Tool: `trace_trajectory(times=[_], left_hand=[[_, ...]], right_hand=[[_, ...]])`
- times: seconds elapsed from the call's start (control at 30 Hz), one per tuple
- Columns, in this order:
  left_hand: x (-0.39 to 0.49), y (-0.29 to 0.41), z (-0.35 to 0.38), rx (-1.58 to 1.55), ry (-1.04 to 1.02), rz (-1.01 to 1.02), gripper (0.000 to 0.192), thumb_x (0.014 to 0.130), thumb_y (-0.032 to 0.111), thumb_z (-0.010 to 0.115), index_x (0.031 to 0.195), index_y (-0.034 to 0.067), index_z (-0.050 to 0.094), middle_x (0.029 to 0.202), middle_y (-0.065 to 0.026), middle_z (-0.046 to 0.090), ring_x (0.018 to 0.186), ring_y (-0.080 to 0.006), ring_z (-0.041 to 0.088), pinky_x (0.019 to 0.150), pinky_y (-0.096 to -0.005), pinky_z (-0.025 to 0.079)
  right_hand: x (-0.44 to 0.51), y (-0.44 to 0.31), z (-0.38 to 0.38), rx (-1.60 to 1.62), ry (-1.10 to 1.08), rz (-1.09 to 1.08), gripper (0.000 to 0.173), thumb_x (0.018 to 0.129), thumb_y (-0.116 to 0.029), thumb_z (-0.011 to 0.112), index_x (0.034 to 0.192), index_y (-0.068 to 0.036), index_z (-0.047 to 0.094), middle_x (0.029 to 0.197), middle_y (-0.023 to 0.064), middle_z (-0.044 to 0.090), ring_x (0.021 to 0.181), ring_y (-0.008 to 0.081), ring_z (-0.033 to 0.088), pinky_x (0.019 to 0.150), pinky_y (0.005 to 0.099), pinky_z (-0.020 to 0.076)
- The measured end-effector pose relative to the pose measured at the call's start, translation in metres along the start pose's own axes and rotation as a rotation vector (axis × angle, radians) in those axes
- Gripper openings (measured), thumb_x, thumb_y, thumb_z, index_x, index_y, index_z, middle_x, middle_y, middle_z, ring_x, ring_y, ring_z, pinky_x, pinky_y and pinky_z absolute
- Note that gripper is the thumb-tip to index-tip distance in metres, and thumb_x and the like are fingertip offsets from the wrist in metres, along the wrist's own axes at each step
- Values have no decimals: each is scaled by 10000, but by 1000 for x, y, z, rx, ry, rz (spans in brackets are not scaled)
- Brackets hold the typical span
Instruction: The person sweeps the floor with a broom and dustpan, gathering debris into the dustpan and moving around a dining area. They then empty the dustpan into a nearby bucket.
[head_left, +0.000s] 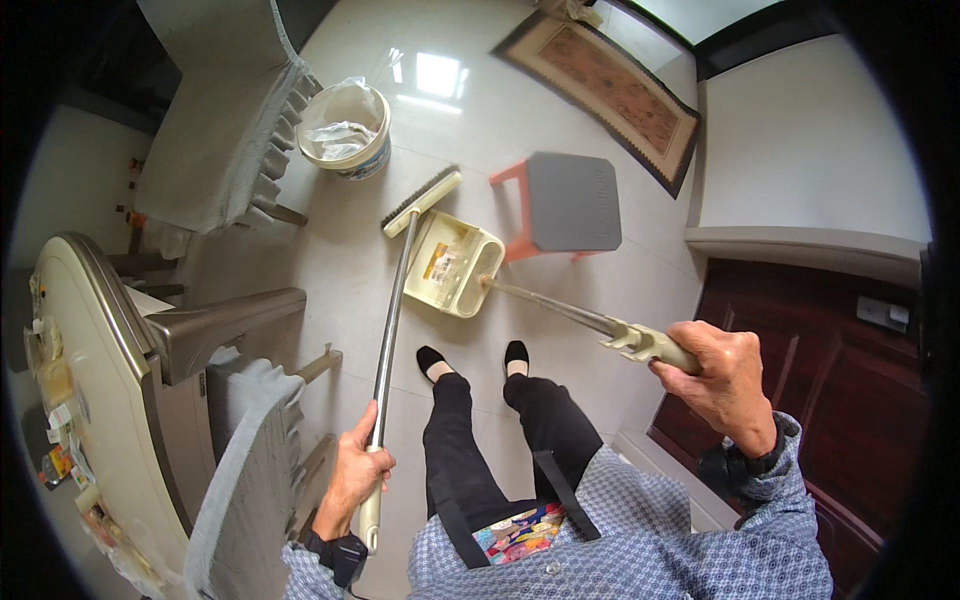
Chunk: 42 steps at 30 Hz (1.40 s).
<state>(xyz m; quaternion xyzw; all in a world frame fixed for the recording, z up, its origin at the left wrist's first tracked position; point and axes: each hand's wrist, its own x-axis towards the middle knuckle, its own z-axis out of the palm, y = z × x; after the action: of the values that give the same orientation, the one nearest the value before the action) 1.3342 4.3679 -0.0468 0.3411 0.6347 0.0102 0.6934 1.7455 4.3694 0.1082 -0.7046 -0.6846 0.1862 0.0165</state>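
Note:
My left hand (358, 466) is wrapped around the cream grip of a long-handled broom. The metal pole runs away from me to the broom head (424, 201), whose dark bristles face away. In my right hand (716, 375) is the cream clip-shaped handle (645, 346) of a long-handled dustpan. Its cream pan (454, 264) is at floor level ahead of my feet, just right of the broom pole, and carries a printed sticker (444, 264). The broom head is close beside the pan's far left edge; whether they touch I cannot tell.
A stool (574, 202) with grey top and coral legs stands right of the pan. Beyond the broom is a plastic-lined bucket (341, 154). Fabric-covered chairs (225, 142) and a cluttered table (112, 390) line the left. A patterned mat (607, 94) lies near a doorway; a dark red door (810, 375) is right.

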Motion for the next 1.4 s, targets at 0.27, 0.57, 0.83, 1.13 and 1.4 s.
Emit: trace_trajectory(times=[0.27,0.57,0.83,1.13,1.4], left_hand=[[70,46,-28,276,-66,39,870,739,-55,568,1570,74,344,641,-61,563,508,-151,554,425,-337,485],[132,155,-17,368,-40,35,858,730,-59,574,1556,80,385,693,-76,571,540,-160,560,445,-347,487],[201,226,2,248,5,61,854,709,-69,596,1534,52,414,682,-94,589,518,-183,580,420,-364,485],[301,312,-20,234,12,249,854,682,-95,584,1515,7,426,645,-94,585,473,-169,551,399,-360,473],[338,379,-51,207,55,375,781,696,-32,586,1468,-43,466,604,-83,599,479,-144,555,461,-323,494]], right_hand=[[38,23,-8,146,78,144,204,750,-128,780,891,-10,691,746,129,679,575,234,667,524,314,523],[100,56,-30,61,96,98,222,747,-152,797,874,-29,665,720,126,659,573,268,658,523,348,522],[173,87,-48,123,87,94,223,748,-155,791,881,-19,675,722,125,661,575,273,654,528,349,517],[249,78,-67,249,94,222,187,743,-118,773,879,-9,707,740,144,677,588,261,665,551,321,519],[311,64,-89,260,132,343,134,794,-84,735,889,-2,689,664,71,651,556,146,633,518,272,481]])
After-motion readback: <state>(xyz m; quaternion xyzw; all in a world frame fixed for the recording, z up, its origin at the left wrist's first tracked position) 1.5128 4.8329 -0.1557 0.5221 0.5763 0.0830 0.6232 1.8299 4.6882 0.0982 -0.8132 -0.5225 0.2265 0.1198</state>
